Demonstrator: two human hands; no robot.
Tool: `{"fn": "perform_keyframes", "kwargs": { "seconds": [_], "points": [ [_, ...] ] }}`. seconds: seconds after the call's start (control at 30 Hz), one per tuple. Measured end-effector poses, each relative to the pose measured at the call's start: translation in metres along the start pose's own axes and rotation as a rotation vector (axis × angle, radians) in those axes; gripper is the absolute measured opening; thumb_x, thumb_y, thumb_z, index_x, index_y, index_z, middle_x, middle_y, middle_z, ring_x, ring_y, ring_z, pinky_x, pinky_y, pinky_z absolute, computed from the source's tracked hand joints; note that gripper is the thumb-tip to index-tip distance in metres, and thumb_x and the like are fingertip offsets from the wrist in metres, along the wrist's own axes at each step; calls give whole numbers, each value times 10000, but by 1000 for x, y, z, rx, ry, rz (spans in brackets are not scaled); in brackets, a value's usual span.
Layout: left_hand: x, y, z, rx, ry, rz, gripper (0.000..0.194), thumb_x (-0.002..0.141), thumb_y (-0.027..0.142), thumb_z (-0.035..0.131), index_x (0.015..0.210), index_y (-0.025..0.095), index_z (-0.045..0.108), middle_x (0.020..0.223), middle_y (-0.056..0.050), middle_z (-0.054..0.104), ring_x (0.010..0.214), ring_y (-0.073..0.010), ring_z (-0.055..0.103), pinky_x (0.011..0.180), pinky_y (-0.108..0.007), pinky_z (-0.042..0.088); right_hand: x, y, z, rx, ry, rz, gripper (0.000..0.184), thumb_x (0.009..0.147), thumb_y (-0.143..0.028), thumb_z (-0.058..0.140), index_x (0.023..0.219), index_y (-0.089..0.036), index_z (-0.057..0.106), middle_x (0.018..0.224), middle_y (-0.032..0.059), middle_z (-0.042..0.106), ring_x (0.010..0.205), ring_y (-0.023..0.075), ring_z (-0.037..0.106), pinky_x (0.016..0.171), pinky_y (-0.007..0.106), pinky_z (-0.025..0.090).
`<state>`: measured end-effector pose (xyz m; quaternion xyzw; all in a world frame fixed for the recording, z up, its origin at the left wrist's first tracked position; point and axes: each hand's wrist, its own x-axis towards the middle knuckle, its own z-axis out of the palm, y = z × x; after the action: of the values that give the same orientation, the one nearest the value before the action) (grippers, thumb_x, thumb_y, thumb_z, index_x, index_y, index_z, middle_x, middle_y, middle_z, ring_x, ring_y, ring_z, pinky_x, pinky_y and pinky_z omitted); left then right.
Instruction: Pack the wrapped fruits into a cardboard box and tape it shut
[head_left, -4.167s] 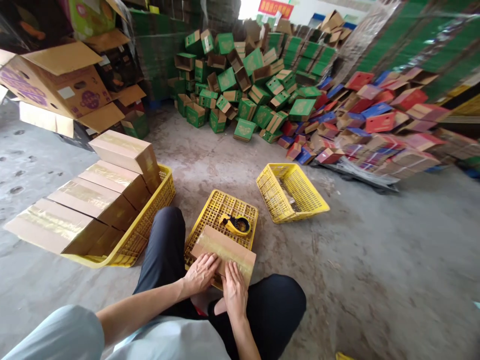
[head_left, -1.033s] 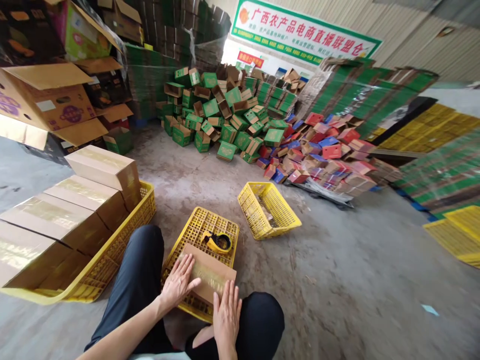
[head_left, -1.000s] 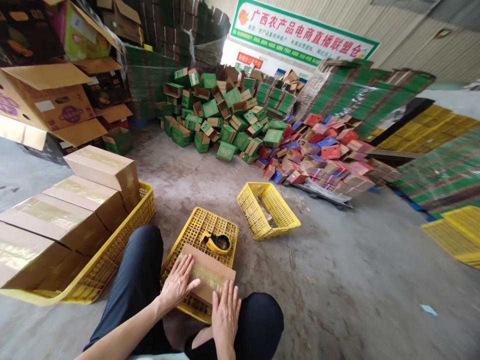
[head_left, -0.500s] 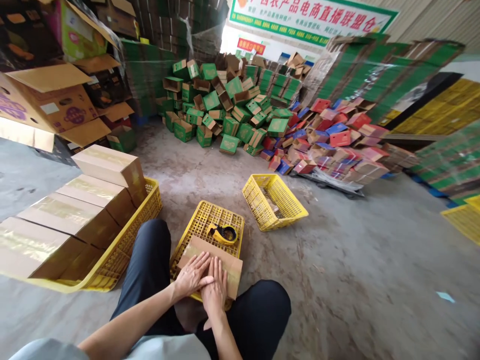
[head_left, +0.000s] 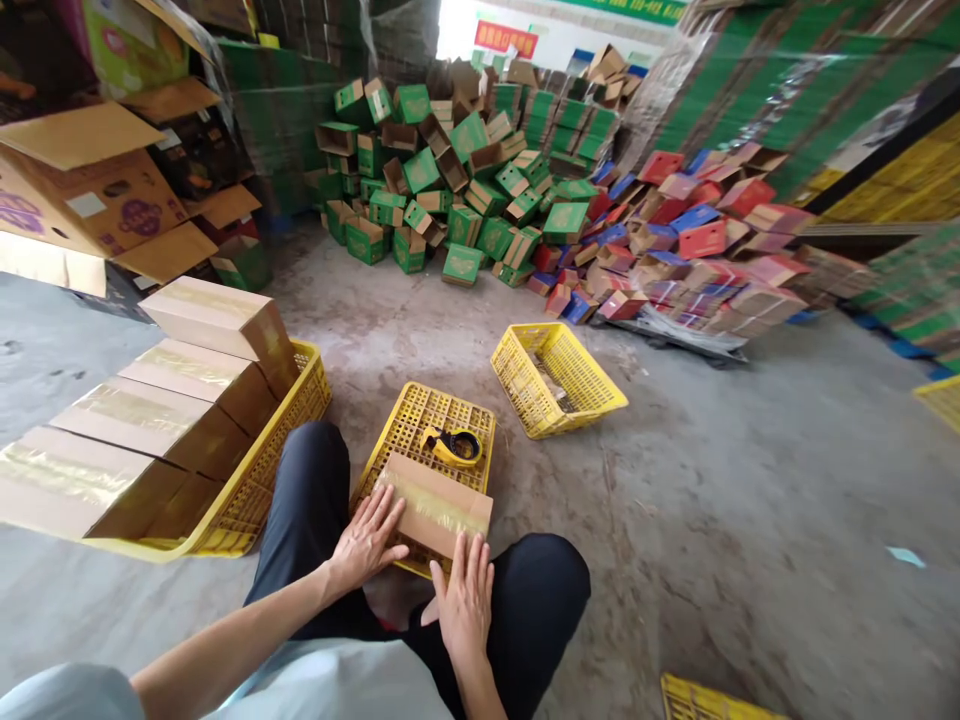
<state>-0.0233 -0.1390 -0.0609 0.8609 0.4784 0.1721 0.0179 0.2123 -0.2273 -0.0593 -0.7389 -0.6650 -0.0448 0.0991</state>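
A small brown cardboard box (head_left: pixel 442 503) with a strip of clear tape along its top lies on an upturned yellow crate (head_left: pixel 420 425) between my knees. My left hand (head_left: pixel 366 538) lies flat against the box's left near side, fingers spread. My right hand (head_left: pixel 463 596) presses flat on the box's near right edge, fingers stretched out. A yellow tape dispenser (head_left: pixel 453 446) rests on the crate just beyond the box.
A big yellow crate (head_left: pixel 296 415) at my left holds several taped brown boxes (head_left: pixel 187 375). Another yellow crate (head_left: pixel 559 380) stands tilted ahead on the concrete floor. Piles of green boxes (head_left: pixel 450 180) and red and blue boxes (head_left: pixel 690 250) fill the back.
My hands, together on top of the box half a second ago, have slid apart to its left side and near right edge. The camera view has tilted down a little.
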Motion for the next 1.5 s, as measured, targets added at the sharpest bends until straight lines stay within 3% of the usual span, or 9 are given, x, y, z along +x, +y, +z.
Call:
{"fn": "perform_keyframes", "kwargs": {
  "seconds": [0.17,0.4,0.57,0.73,0.83,1.03,1.17,1.3,1.5],
  "points": [
    [7,22,1,-59,-38,83,823,964,733,397,1577,184,407,1643,-159,358,1532,-364,299,1219,-510,306,11,-10,4,0,30,-45,790,1026,-640,300,1549,-62,429,1580,266,423,1471,412,399,1159,563,365],
    [17,25,-13,-210,-189,176,563,1075,359,345,1616,207,312,1645,-87,375,1523,-254,343,1247,-463,284,29,-49,13,82,5,-232,552,1040,-190,276,1563,-64,403,1553,207,491,1454,298,457,1188,460,356],
    [21,9,-22,-236,-190,130,592,1064,504,383,1610,282,323,1598,-60,461,1479,-241,420,1252,-464,280,30,-38,3,103,-48,-218,591,1077,-422,291,1562,-111,426,1569,183,476,1449,326,460,1173,502,372],
    [8,-11,-26,-146,-102,-40,678,1043,604,356,1616,244,314,1606,-82,445,1488,-261,405,1253,-481,275,12,-8,-7,69,-51,-67,706,1069,-544,182,1604,-110,337,1596,195,426,1469,354,425,1176,570,343],
    [6,-14,-25,-128,-67,-119,676,1050,592,340,1613,219,320,1600,-95,449,1485,-268,411,1249,-500,286,11,-7,-2,77,-33,-35,751,1059,-574,193,1592,-69,351,1584,228,431,1470,384,414,1176,579,338],
    [48,1,-7,-182,-42,-114,617,1078,528,289,1574,179,400,1578,-124,474,1483,-284,419,1218,-503,345,55,-68,18,177,-58,-279,539,1058,-337,364,1514,-82,496,1548,198,498,1469,328,427,1201,497,331],
    [63,-1,2,-201,-61,-93,659,1069,569,282,1585,171,379,1585,-136,458,1487,-279,413,1208,-486,361,81,-96,18,221,-111,-356,549,1024,-283,423,1559,-158,436,1562,148,497,1483,301,405,1215,499,298],
    [55,-8,3,-160,-41,-106,728,1036,636,319,1614,195,320,1625,-123,393,1512,-290,363,1226,-487,321,78,-77,8,172,-88,-248,550,1082,-353,296,1601,-177,348,1596,144,448,1502,276,380,1218,512,277],
    [48,-2,3,-145,-10,-148,736,1030,622,370,1646,248,223,1636,-94,375,1510,-299,365,1246,-483,280,55,-4,-2,97,-23,-22,686,1075,-547,226,1605,-123,332,1613,183,405,1484,333,401,1181,552,338]
  ]
}}
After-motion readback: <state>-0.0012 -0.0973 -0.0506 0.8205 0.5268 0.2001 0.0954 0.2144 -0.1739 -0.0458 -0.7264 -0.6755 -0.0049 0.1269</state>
